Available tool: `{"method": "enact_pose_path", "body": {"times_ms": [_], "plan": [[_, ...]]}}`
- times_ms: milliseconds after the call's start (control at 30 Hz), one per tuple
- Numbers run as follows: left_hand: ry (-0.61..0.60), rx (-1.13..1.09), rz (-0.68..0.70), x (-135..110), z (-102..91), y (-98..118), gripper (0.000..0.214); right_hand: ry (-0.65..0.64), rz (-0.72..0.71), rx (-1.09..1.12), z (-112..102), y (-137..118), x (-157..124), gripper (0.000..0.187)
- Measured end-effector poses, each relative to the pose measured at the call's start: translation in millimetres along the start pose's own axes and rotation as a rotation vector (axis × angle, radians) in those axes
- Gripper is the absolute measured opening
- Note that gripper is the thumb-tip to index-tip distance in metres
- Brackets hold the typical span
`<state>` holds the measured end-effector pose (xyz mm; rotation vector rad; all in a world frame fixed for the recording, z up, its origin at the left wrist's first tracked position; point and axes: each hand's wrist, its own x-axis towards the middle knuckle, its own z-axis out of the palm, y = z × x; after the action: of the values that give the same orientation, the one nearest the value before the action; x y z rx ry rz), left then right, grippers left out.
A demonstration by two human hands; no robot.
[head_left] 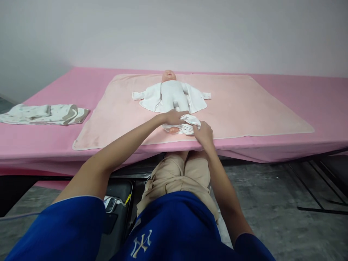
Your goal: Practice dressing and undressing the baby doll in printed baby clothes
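Note:
A baby doll (169,75) lies on its back, head toward the wall, on a light pink blanket. It wears a white top (152,95), with its sleeves out to both sides and its front panels spread, and white cloth covers its body and legs (174,92). My left hand (175,117) is at the doll's lower leg, fingers closed at bunched white baby clothing (191,119). On the other side of that cloth, my right hand (203,133) pinches its edge. One bare doll foot (174,129) shows below my left hand; the other foot is hidden.
The light pink blanket (244,108) lies over a pink-covered table (288,98) against a wall. A folded patterned cloth (46,114) rests at the left. Below the table edge are a dark chair (116,195) with small items on it and black metal legs (307,188).

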<state>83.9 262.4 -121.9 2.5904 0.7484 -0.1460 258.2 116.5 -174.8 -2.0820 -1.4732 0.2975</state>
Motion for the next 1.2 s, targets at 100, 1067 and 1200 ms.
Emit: {"method": "enact_pose_path", "body": {"times_ms": [100, 1067, 1200], "plan": [[0.034, -0.063, 0.005, -4, 1.8, -6, 0.066, -0.172, -0.04, 0.143, -8, 10, 11, 0.026], [0.368, -0.351, 0.105, -49, -4.9, -48, 0.068, -0.704, -0.266, 0.767, -43, -10, 126, 0.052], [0.343, -0.764, 0.092, -44, -15.2, -52, 0.07, -0.715, -0.158, 0.911, -33, -39, 140, 0.054]]}}
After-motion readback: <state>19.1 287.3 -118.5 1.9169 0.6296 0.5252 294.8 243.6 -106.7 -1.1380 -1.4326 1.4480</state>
